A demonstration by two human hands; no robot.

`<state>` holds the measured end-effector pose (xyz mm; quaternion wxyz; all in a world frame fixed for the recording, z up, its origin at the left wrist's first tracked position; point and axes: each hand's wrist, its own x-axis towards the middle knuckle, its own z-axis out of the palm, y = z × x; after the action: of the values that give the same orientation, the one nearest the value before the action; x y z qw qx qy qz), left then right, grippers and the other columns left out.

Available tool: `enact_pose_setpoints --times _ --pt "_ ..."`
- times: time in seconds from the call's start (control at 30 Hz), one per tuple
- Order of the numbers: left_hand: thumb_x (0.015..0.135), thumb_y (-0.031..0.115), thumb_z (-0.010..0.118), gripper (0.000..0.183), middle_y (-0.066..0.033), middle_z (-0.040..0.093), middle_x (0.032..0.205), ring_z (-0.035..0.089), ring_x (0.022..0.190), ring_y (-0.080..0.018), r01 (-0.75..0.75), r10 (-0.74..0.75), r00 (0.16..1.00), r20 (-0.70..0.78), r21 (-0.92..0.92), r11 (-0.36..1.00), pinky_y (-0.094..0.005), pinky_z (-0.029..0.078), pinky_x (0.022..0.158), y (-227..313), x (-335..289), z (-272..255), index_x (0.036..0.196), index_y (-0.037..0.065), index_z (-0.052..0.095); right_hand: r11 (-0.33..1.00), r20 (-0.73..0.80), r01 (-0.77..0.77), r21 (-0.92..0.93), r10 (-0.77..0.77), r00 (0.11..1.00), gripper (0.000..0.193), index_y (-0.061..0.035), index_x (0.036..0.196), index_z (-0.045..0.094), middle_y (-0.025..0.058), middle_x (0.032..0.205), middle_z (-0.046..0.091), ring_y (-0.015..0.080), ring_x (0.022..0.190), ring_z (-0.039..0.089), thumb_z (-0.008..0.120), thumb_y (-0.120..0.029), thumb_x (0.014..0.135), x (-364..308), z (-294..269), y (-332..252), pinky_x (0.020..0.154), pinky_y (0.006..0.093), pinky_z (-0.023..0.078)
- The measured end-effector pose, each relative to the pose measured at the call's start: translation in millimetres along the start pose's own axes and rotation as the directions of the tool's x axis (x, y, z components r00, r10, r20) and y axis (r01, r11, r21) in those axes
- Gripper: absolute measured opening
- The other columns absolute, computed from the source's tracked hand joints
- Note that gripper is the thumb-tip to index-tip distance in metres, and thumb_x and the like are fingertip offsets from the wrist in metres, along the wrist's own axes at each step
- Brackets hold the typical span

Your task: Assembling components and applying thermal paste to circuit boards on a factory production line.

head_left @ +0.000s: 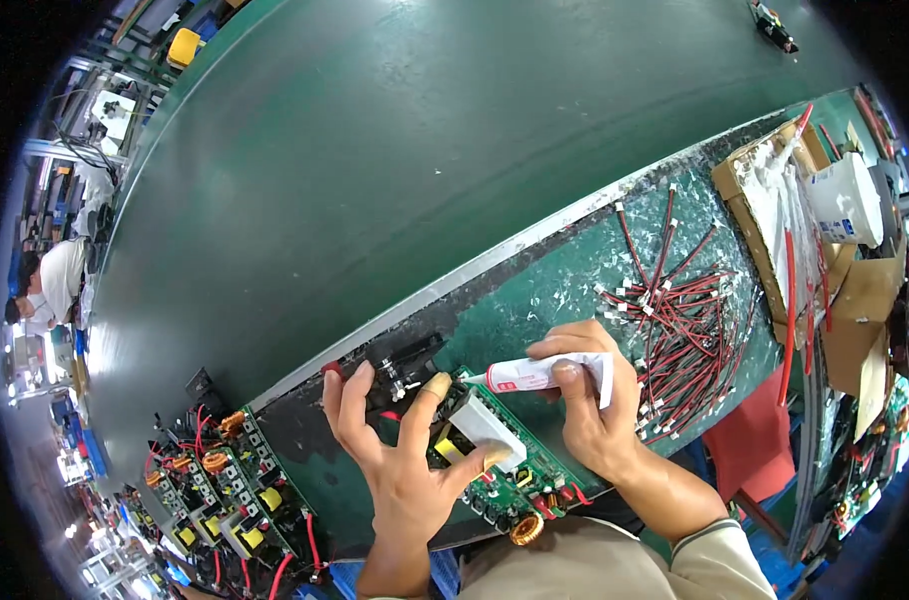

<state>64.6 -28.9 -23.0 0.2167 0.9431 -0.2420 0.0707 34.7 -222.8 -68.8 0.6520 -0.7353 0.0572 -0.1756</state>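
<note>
A white tube (527, 375) with red print is squeezed in my right hand (607, 415), closed around its rolled end. Its narrow nozzle points left, at the far corner of a green circuit board (541, 462). Over the board's left side spreads my left hand (407, 480), fingers apart, thumb on a pale flat block (488, 432) and index fingertip by the nozzle. Yellow parts and a copper-wound coil (526, 529) sit on the board, close to my body. Beyond my left fingers lies a small dark device with a shiny metal part (396, 380).
Several red-and-black cables (680, 315) with white plugs lie heaped on the right. Behind them stand a cardboard box (750, 205) and a white tub (847, 200). More circuit boards (225, 490) crowd the left. A metal rail (495, 262) borders the wide green belt (375, 170).
</note>
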Motion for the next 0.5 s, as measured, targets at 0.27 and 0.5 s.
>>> enact_pose_setpoints --times 0.27,0.5 --pt "0.068 0.061 0.082 0.074 -0.0186 0.026 0.150 0.018 0.144 -0.0484 0.000 0.000 1.000 0.029 0.003 1.000 -0.0616 0.026 0.114 -3.2 -2.5 0.9 0.120 0.011 0.065 0.998 -0.032 0.007 -0.060 -0.009 0.999 0.031 0.0028 0.105 0.066 0.0123 0.103 0.061 0.0111 0.070 0.059 0.051 -0.024 0.105 -0.9 0.3 1.1 0.058 0.0229 0.048" --pt "0.072 0.057 0.080 0.067 -0.0191 0.025 0.148 0.017 0.141 -0.0493 0.009 -0.008 0.999 0.034 -0.034 0.999 -0.0637 0.024 0.113 -3.2 -1.5 0.2 0.121 0.014 0.068 0.999 -0.038 -0.045 -0.006 0.045 0.998 0.030 0.0031 0.104 0.066 0.0120 0.103 0.061 0.0108 0.070 0.059 0.050 -0.023 0.106 0.3 0.9 -2.9 0.059 0.0227 0.048"
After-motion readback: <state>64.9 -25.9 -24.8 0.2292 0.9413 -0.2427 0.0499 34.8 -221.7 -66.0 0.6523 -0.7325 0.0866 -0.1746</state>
